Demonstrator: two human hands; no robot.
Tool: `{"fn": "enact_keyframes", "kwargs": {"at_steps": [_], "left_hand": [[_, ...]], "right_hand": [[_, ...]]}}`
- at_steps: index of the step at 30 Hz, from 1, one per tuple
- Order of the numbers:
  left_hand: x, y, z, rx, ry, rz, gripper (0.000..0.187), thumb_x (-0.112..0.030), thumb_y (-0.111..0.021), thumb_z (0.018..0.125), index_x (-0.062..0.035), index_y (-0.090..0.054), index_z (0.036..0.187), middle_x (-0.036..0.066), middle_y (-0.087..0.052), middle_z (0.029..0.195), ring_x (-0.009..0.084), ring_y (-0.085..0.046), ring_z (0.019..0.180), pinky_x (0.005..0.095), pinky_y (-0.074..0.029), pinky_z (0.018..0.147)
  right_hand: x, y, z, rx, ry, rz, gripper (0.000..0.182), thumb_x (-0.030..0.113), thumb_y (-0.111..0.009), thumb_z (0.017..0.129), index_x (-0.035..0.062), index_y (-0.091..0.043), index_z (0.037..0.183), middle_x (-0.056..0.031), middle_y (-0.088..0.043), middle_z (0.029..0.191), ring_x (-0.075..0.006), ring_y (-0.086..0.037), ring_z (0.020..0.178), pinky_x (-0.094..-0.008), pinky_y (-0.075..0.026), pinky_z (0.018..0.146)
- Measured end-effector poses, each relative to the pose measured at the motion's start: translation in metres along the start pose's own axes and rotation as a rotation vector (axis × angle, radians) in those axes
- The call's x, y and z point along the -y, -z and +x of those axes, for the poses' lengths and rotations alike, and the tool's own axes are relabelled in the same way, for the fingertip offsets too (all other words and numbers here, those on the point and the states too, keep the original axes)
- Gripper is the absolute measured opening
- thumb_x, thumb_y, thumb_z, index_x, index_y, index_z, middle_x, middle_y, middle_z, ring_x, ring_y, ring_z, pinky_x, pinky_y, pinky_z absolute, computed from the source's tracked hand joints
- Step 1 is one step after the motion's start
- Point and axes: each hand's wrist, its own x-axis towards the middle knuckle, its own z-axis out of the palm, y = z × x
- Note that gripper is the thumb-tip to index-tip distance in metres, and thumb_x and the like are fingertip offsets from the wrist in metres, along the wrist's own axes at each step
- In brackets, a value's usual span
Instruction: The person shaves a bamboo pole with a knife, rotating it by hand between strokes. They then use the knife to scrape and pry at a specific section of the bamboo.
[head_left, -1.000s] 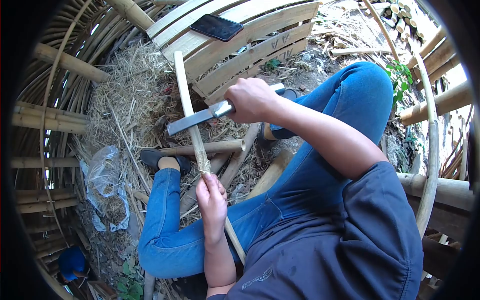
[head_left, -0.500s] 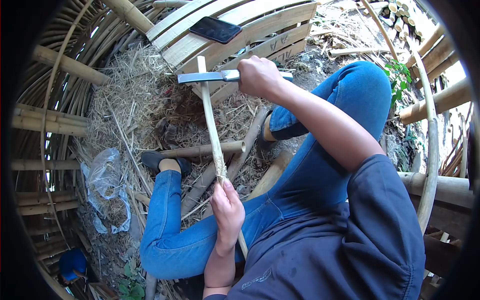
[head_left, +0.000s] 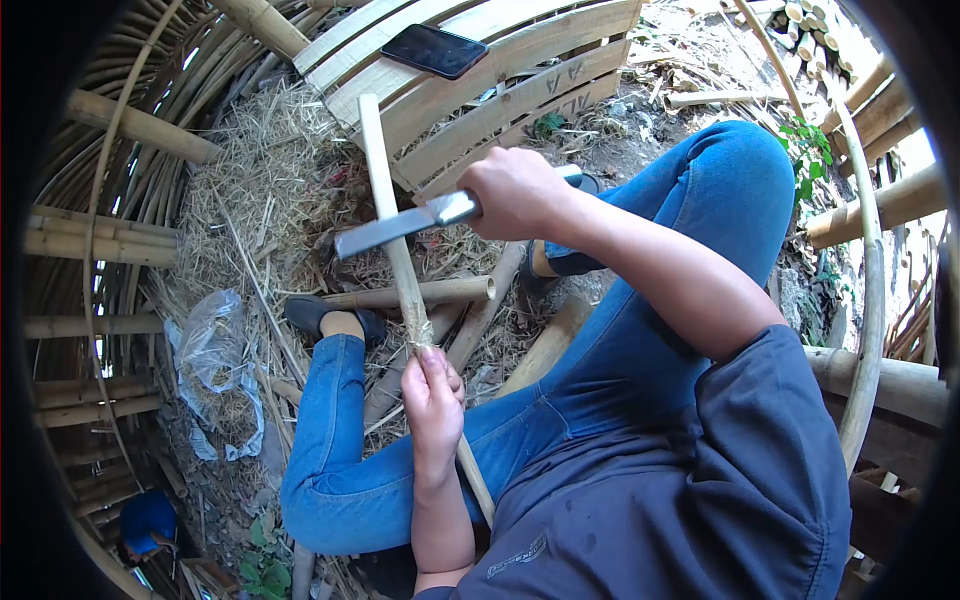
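My left hand (head_left: 434, 398) is closed round a long pale bamboo strip (head_left: 402, 285), just below a rough, frayed patch on it. The strip slants up and away from my lap, its lower end passing under my forearm. In my right hand (head_left: 515, 192) is the handle of a large knife (head_left: 385, 232) with a straight, blunt-ended grey blade. The blade lies across the strip about midway along its upper length, pointing left. Bamboo poles (head_left: 430, 292) rest on the ground beneath, between my feet.
A slatted wooden crate (head_left: 500, 85) with a black phone (head_left: 434, 50) on top stands ahead. Shavings (head_left: 262, 150) cover the ground. At left lies a clear plastic bag (head_left: 212, 345). Bamboo walls rise on both sides, and a person in blue (head_left: 148, 522) shows at lower left.
The knife has come down the bamboo strip toward my left hand, and its blade now tilts downward at the left. The strip's far end has swung left; my left hand has shifted slightly left.
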Motion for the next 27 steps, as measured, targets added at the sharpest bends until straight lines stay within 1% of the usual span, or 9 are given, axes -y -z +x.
{"fn": "enact_keyframes", "kwargs": {"at_steps": [4, 6, 8, 11, 14, 18, 22, 24, 27], "left_hand": [[-0.008, 0.003, 0.002, -0.092, 0.033, 0.041, 0.034, -0.031, -0.037, 0.111, -0.0103, -0.042, 0.085, -0.006, -0.037, 0.063, 0.0012, -0.031, 0.048, 0.0198, -0.024, 0.041], [0.001, 0.007, 0.005, -0.113, -0.010, 0.057, 0.034, -0.031, -0.038, 0.111, -0.0086, -0.045, 0.086, -0.005, -0.036, 0.062, 0.0017, -0.033, 0.048, 0.0203, -0.025, 0.041], [0.005, 0.006, 0.005, -0.141, -0.015, 0.062, 0.035, -0.031, -0.039, 0.111, -0.0070, -0.048, 0.086, -0.004, -0.038, 0.061, 0.0029, -0.035, 0.048, 0.0217, -0.027, 0.042], [0.018, 0.006, 0.009, -0.199, -0.098, 0.292, 0.038, -0.030, -0.040, 0.111, -0.0048, -0.050, 0.085, -0.002, -0.042, 0.061, 0.0053, -0.039, 0.049, 0.0247, -0.030, 0.044], [0.016, 0.008, 0.006, -0.232, -0.162, 0.392, 0.040, -0.030, -0.040, 0.111, -0.0034, -0.050, 0.083, 0.000, -0.045, 0.061, 0.0072, -0.042, 0.049, 0.0268, -0.033, 0.046], [0.013, 0.005, 0.004, -0.196, -0.146, 0.291, 0.039, -0.030, -0.040, 0.111, -0.0032, -0.049, 0.084, 0.000, -0.043, 0.061, 0.0071, -0.040, 0.050, 0.0260, -0.032, 0.045], [0.009, 0.004, 0.002, -0.175, -0.117, 0.249, 0.036, -0.030, -0.039, 0.111, -0.0041, -0.048, 0.086, -0.002, -0.041, 0.063, 0.0056, -0.038, 0.050, 0.0240, -0.031, 0.045], [0.009, 0.005, 0.000, -0.186, -0.116, 0.235, 0.036, -0.029, -0.039, 0.111, -0.0040, -0.048, 0.088, -0.002, -0.041, 0.063, 0.0054, -0.038, 0.050, 0.0238, -0.031, 0.045], [0.012, 0.004, 0.000, -0.197, -0.137, 0.264, 0.035, -0.029, -0.040, 0.111, -0.0038, -0.048, 0.089, -0.002, -0.041, 0.063, 0.0051, -0.037, 0.049, 0.0236, -0.030, 0.044]], "right_hand": [[0.020, -0.020, -0.011, 0.118, 0.174, -0.021, 0.016, 0.022, -0.070, 0.067, 0.0064, -0.070, 0.070, -0.0181, -0.067, 0.066, -0.0393, -0.068, 0.065, -0.0479, -0.056, 0.062], [0.033, -0.029, -0.019, 0.152, 0.179, -0.001, 0.015, 0.020, -0.070, 0.066, 0.0052, -0.070, 0.068, -0.0199, -0.066, 0.065, -0.0402, -0.069, 0.064, -0.0481, -0.056, 0.061], [0.035, -0.029, -0.023, 0.111, 0.199, -0.007, 0.014, 0.018, -0.068, 0.067, 0.0044, -0.071, 0.068, -0.0212, -0.067, 0.067, -0.0403, -0.070, 0.066, -0.0478, -0.057, 0.062], [0.030, -0.032, -0.018, 0.083, 0.206, -0.062, 0.014, 0.017, -0.066, 0.072, 0.0047, -0.071, 0.069, -0.0205, -0.069, 0.070, -0.0388, -0.071, 0.069, -0.0471, -0.058, 0.063], [0.029, -0.040, -0.016, 0.040, 0.209, -0.046, 0.013, 0.016, -0.066, 0.066, 0.0046, -0.071, 0.069, -0.0209, -0.066, 0.065, -0.0394, -0.070, 0.064, -0.0487, -0.056, 0.061], [0.023, -0.042, -0.012, 0.004, 0.246, -0.046, 0.012, 0.016, -0.066, 0.068, 0.0059, -0.072, 0.070, -0.0201, -0.066, 0.064, -0.0394, -0.070, 0.064, -0.0484, -0.056, 0.061], [0.021, -0.037, -0.012, 0.000, 0.224, -0.060, 0.011, 0.016, -0.066, 0.067, 0.0060, -0.071, 0.068, -0.0202, -0.066, 0.064, -0.0392, -0.069, 0.064, -0.0478, -0.056, 0.061], [0.012, -0.033, -0.007, -0.067, 0.184, -0.056, 0.010, 0.016, -0.066, 0.066, 0.0062, -0.070, 0.065, -0.0202, -0.066, 0.064, -0.0394, -0.069, 0.063, -0.0473, -0.056, 0.061], [0.004, -0.028, 0.000, -0.072, 0.161, -0.083, 0.010, 0.015, -0.067, 0.064, 0.0065, -0.071, 0.066, -0.0194, -0.067, 0.065, -0.0393, -0.069, 0.063, -0.0475, -0.056, 0.062]]}}
